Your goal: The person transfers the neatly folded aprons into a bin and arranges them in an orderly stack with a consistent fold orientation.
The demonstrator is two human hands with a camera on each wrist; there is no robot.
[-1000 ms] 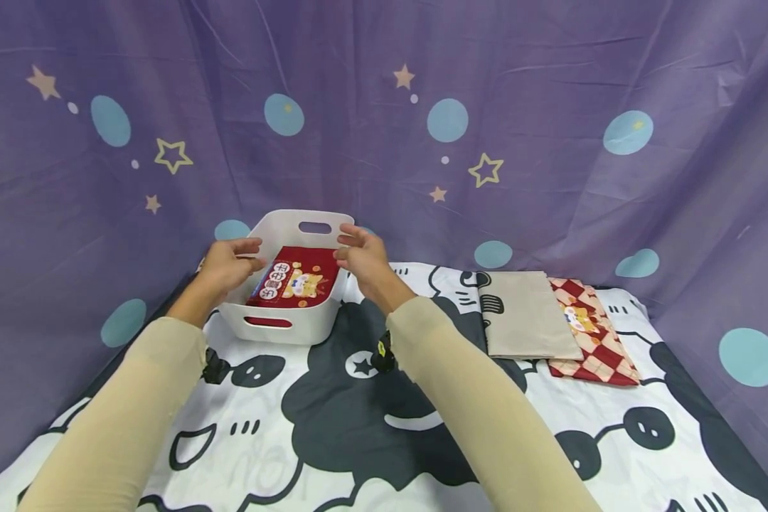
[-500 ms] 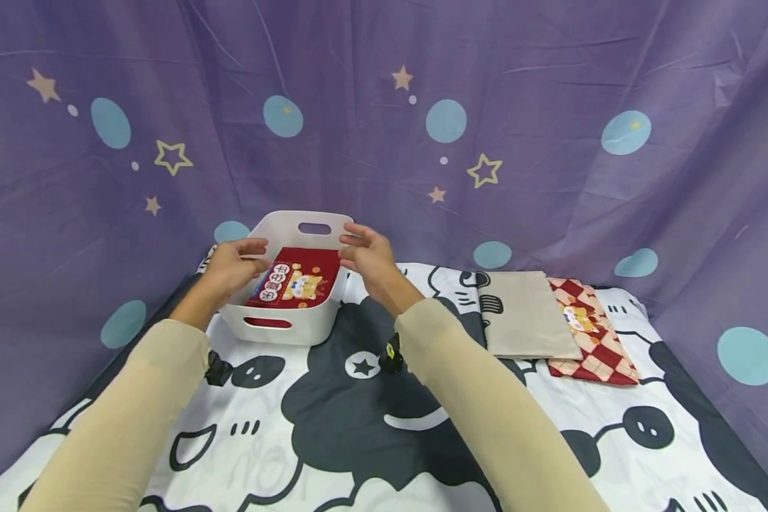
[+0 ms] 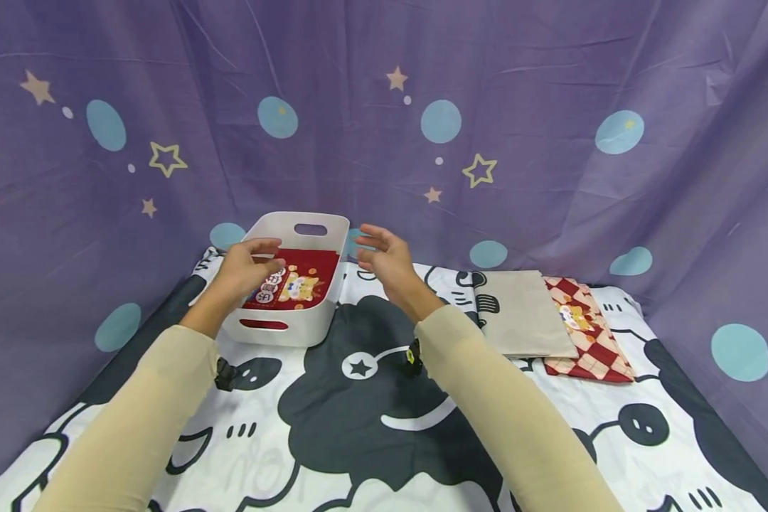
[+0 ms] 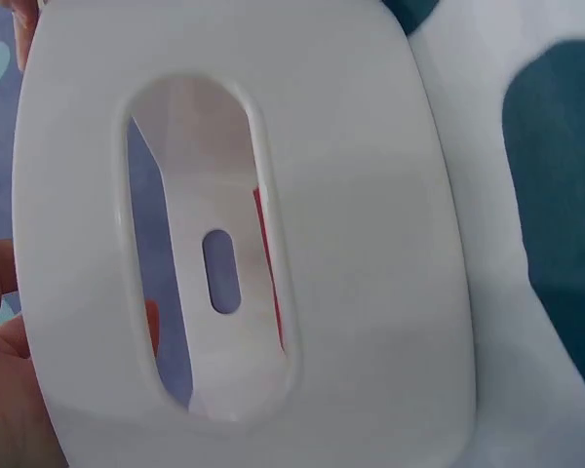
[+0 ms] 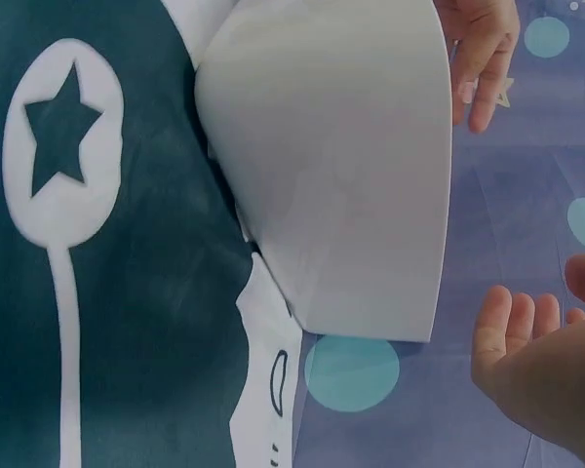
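A white plastic basket (image 3: 307,331) with oval handle slots stands at the back left of the bed. Inside it lies a folded red cloth item (image 3: 310,281) printed with a cartoon animal and round white character badges. My left hand (image 3: 243,270) hovers over the basket's left side, fingers loosely bent and holding nothing. Off the basket's right side, my right hand (image 3: 390,263) is in the air with relaxed fingers and an empty palm. The left wrist view shows the basket's near wall (image 4: 370,244) up close; the right wrist view shows its side wall (image 5: 341,175).
A folded beige cloth (image 3: 521,316) lies at the back right, partly over a red checkered cloth item (image 3: 592,334). The bed sheet (image 3: 371,398) carries black-and-white cartoon prints. Behind everything hangs a purple curtain (image 3: 371,178) with stars and dots.
My right hand has moved rightward, away from the basket's right rim. My left hand has shifted slightly right over the basket. The basket and cloth items stay in place.
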